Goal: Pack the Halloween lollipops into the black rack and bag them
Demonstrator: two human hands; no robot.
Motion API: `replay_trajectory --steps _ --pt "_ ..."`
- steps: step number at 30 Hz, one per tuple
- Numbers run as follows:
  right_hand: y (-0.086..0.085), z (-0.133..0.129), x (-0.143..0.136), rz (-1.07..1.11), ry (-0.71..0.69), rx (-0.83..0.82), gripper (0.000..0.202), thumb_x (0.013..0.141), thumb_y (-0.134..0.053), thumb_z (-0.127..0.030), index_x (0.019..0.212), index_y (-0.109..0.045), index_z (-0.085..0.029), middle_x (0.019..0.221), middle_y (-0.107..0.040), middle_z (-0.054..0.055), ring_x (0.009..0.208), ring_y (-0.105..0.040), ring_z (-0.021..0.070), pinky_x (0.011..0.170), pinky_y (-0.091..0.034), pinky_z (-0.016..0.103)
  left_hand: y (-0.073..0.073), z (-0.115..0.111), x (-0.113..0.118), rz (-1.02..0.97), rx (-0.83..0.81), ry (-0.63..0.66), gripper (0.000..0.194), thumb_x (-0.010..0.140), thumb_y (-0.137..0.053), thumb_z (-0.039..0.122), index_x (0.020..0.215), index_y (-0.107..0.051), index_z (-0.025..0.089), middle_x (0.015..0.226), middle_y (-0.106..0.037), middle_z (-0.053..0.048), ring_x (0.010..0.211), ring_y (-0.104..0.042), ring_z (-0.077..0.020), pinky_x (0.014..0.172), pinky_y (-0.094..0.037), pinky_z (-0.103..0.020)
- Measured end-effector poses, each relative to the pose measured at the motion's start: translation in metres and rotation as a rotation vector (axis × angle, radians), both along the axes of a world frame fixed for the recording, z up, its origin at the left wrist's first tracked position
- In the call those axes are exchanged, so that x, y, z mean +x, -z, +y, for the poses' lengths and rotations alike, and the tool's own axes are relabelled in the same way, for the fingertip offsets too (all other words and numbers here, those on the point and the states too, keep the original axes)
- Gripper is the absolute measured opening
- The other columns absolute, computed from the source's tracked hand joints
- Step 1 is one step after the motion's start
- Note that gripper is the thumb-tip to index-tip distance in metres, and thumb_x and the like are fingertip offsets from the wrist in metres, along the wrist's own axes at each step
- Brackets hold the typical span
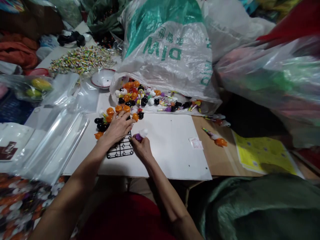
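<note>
A black plastic grid (pixel 120 150) lies on the white board, partly under my left hand (pixel 118 126). That hand has its fingers spread over the grid's upper part, close to orange and black figures (pixel 101 126) at its left. At the grid's right edge my right hand (pixel 142 146) is closed on a figure with a white top and a purple part (pixel 140 134). Beyond both hands, a heap of small orange, black and white figures (pixel 133 95) spills from the mouth of a large white and green sack (pixel 172 50).
Flat clear plastic bags (pixel 55 143) cover the left side. Behind them are a white bowl (pixel 103 78) and a pile of small colourful sticks (pixel 80 60). On the right are a loose orange-topped figure (pixel 220 142) and yellow sheets (pixel 265 151). A dark green bag (pixel 260 206) bulges at the lower right.
</note>
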State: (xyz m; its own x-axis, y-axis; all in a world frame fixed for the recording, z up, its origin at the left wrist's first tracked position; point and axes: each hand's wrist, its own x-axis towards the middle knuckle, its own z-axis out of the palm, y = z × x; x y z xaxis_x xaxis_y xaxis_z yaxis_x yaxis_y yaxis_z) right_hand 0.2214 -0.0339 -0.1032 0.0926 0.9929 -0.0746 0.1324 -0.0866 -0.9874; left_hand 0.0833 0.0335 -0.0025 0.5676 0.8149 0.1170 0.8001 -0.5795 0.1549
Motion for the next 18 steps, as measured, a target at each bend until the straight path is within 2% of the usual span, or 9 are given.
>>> replay_trajectory --steps 3,6,9,11,14,16,18 --pt "0.008 0.000 -0.003 -0.126 -0.005 0.056 0.021 0.082 -0.060 -0.039 0.080 -0.063 -0.017 0.072 -0.062 0.002 0.068 -0.056 0.0175 0.068 -0.047 0.029 -0.001 -0.003 0.000 -0.015 0.014 0.011 0.030 0.095 -0.051 0.025 0.118 -0.070 0.024 0.143 -0.053 -0.011 0.137 -0.041 -0.0331 0.112 -0.032 -0.058" --pt "0.010 0.004 -0.005 -0.438 -0.140 0.160 0.016 0.083 -0.053 -0.024 0.090 -0.064 -0.017 0.085 -0.065 0.007 0.078 -0.060 0.0205 0.075 -0.049 0.031 -0.002 -0.007 0.000 -0.017 0.017 -0.006 0.029 0.097 -0.050 0.031 0.115 -0.071 0.022 0.142 -0.054 -0.012 0.136 -0.042 -0.0330 0.112 -0.033 -0.057" --pt "0.008 0.012 -0.015 -0.653 -0.223 0.159 0.028 0.085 -0.044 -0.015 0.106 -0.063 -0.016 0.101 -0.066 0.010 0.090 -0.062 0.0220 0.081 -0.049 0.031 0.000 -0.008 -0.001 -0.024 0.006 0.013 0.036 0.093 -0.056 0.045 0.116 -0.072 0.022 0.144 -0.053 -0.012 0.138 -0.041 -0.0345 0.115 -0.030 -0.059" --pt "0.005 0.023 -0.023 -0.718 -0.222 0.099 0.031 0.089 -0.043 -0.016 0.114 -0.061 -0.016 0.104 -0.067 0.010 0.093 -0.062 0.0222 0.080 -0.048 0.030 0.002 -0.005 -0.003 -0.010 0.015 0.003 0.042 0.090 -0.059 0.049 0.120 -0.070 0.021 0.147 -0.050 -0.013 0.141 -0.037 -0.0362 0.117 -0.025 -0.061" --pt "-0.005 0.040 -0.021 -0.728 -0.268 0.076 0.029 0.090 -0.045 -0.016 0.114 -0.062 -0.016 0.102 -0.068 0.009 0.091 -0.062 0.0210 0.079 -0.047 0.028 0.001 0.005 -0.006 0.029 0.028 -0.086 0.042 0.091 -0.058 0.045 0.123 -0.068 0.021 0.150 -0.047 -0.014 0.144 -0.034 -0.0380 0.117 -0.021 -0.065" --pt "-0.015 0.052 -0.005 -0.687 -0.379 0.135 0.024 0.089 -0.048 -0.014 0.107 -0.065 -0.016 0.098 -0.068 0.007 0.088 -0.061 0.0188 0.078 -0.045 0.025 -0.004 0.006 -0.005 0.018 0.041 -0.118 0.040 0.092 -0.057 0.042 0.124 -0.067 0.020 0.152 -0.046 -0.015 0.144 -0.033 -0.0381 0.117 -0.020 -0.066" --pt "-0.028 0.072 0.018 -0.700 -0.436 0.208 0.021 0.090 -0.050 -0.015 0.104 -0.066 -0.017 0.098 -0.067 0.006 0.086 -0.060 0.0177 0.077 -0.045 0.025 -0.009 -0.004 0.000 -0.073 0.071 -0.109 0.038 0.093 -0.057 0.038 0.125 -0.065 0.019 0.152 -0.045 -0.016 0.145 -0.032 -0.0370 0.118 -0.021 -0.064"
